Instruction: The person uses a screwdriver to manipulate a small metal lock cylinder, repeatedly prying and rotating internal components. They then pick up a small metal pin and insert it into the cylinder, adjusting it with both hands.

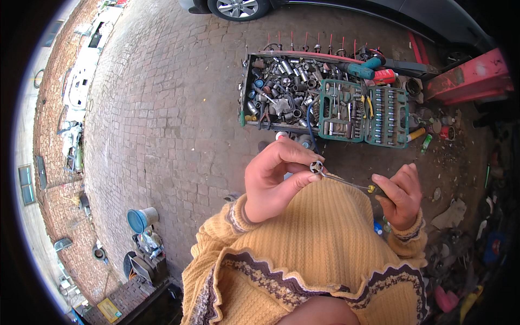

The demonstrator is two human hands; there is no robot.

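My left hand (276,179) pinches a small chrome round-headed metal part (317,167) between thumb and fingertips, in front of my chest. My right hand (401,192) grips the black-and-yellow handle of a screwdriver (371,189), whose thin shaft reaches leftward to the metal part. The exact contact at its tip is too small to tell. Beyond my hands stands a tool tray (244,92) heaped with sockets and metal fittings. An open green socket case (400,114), with bit rows and yellow-handled pliers, rests on its right part, near a teal power tool (359,70).
A dark car (379,13) is at the top, beside a red metal lift post (463,76). Bottles and scattered parts lie to the right. A blue-rimmed bucket (149,216) and some equipment sit on the brick paving (151,119) at lower left, with a brick edge at far left.
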